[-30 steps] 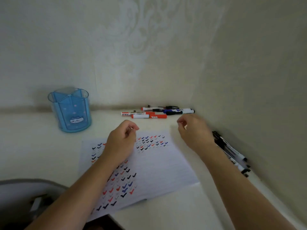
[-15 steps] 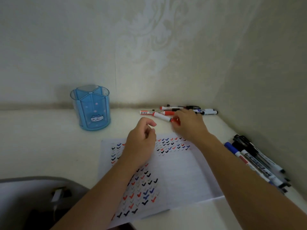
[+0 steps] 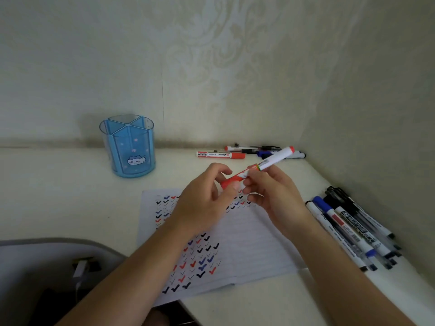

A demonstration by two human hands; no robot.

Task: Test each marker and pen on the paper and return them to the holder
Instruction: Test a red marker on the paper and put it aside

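A white marker with a red cap [image 3: 270,162] is held slanted above the paper [image 3: 254,241]. My right hand [image 3: 273,196] grips its white barrel. My left hand [image 3: 207,203] pinches the red cap end. The lined paper lies flat on the desk and carries rows of red, blue and black tick marks. The blue see-through holder [image 3: 128,147] with a cat picture stands at the back left, with no pens visible in it. Several markers and pens [image 3: 249,152] lie in the back corner by the wall.
Another bunch of markers and pens [image 3: 353,227] lies along the right wall. A grey chair edge [image 3: 47,245] shows at the lower left. Walls close the desk [image 3: 58,196] at the back and on the right.
My right hand reached to the back pile, picked up the red-capped marker and brought it over the paper. My left hand rose and took hold of its cap end. The camera view shifted left.
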